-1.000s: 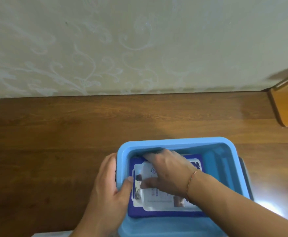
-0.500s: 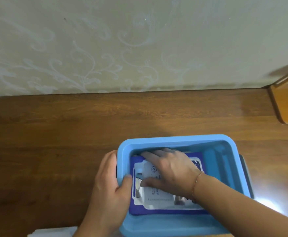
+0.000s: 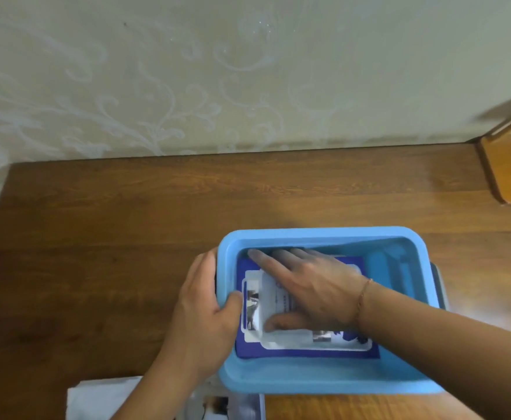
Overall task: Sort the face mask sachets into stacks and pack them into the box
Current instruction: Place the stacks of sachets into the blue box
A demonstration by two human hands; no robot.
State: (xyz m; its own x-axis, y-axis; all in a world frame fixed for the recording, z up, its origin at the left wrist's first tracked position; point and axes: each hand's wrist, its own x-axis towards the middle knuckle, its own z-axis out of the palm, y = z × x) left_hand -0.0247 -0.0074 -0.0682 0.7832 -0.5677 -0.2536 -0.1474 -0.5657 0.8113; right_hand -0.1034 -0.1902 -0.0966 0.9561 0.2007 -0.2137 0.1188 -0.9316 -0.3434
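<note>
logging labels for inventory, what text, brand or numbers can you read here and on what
None can be read.
Face mask sachet in the blue box, under the right hand: lines of print, too blurred.
Sachets on the table below the box: picture only, print unreadable.

Dark brown wooden counter (image 3: 127, 237) with visible grain, pushed right up against the wall. A light blue plastic box (image 3: 324, 380) sits directly on it, toward the near edge. Just beside the box's near left corner there's some white sachets (image 3: 102, 398) lying flat on the wood, partly cut off by the frame.
</note>
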